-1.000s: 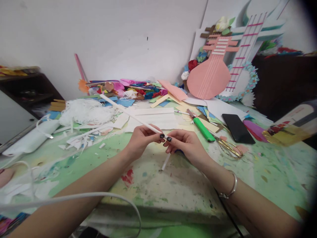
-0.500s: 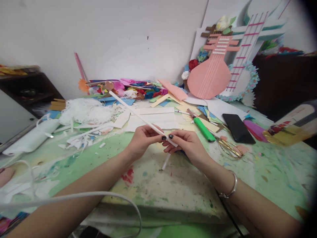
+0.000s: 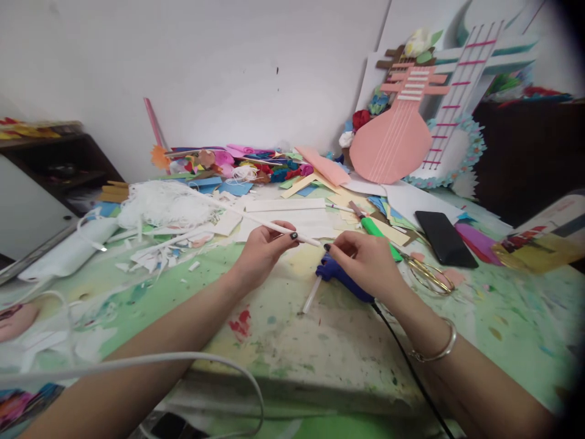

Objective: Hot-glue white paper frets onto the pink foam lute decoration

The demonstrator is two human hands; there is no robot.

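"Where's the long, slender white rod [image 3: 256,219]?"
"Over the paint-stained green tabletop [image 3: 201,317], its long axis slanting from far left, toward the heaped white shreds [image 3: 158,207], down to near right."
"And the fingers?"
"The left hand [image 3: 262,256] grips it near its right end. The right hand's [image 3: 368,259] fingertips are bunched at that end; I can't tell whether they pinch it."

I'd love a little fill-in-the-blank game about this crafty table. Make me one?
1. The left hand grips a slim rod whose colour is ____.
2. A bracelet circles the ____ arm.
3. By the right hand lies a glue gun coloured ____.
4. The scissors have handles coloured ____.

Missing words: white; right; blue; gold.
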